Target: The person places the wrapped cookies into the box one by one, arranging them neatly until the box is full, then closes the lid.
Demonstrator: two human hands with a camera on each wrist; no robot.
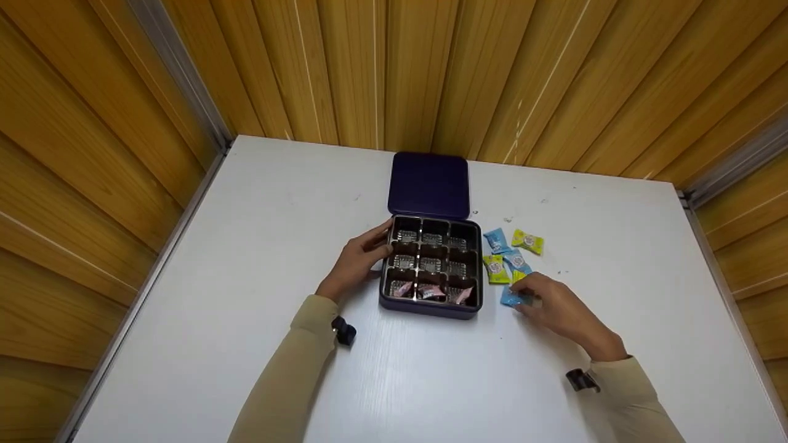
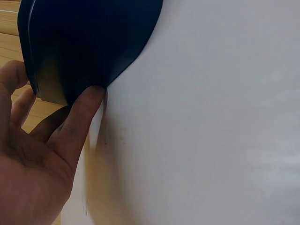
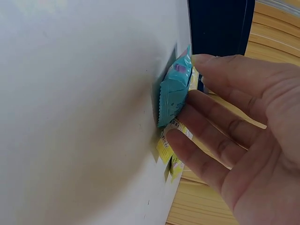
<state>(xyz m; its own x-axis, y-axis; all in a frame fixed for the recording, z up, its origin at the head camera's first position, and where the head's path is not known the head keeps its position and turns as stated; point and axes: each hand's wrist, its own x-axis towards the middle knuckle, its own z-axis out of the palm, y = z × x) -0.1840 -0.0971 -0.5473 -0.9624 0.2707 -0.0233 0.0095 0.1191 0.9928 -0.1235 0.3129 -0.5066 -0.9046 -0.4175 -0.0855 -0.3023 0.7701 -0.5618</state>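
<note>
A dark blue tin (image 1: 431, 311) stands open, with a divided tray inside. Pink-wrapped sweets (image 1: 431, 291) lie in the tray's front row of compartments. My left hand (image 1: 359, 261) holds the tin's left side, thumb at the rim and fingers along the wall; the left wrist view shows thumb and fingers at a tin corner. To the right of the tin, my right hand (image 1: 557, 307) is at a blue-wrapped sweet (image 3: 176, 91), its fingers loosely bent and their tips close against the wrapper. Yellow sweets (image 3: 165, 146) lie beyond, partly hidden by the fingers.
Behind the tin lies its dark blue lid (image 1: 429, 184). More blue sweets (image 1: 496, 241) and yellow sweets (image 1: 527, 242) are scattered on the white table (image 1: 246, 246), right of the tin. Wood-patterned walls (image 1: 406, 74) bound the table at the back and sides.
</note>
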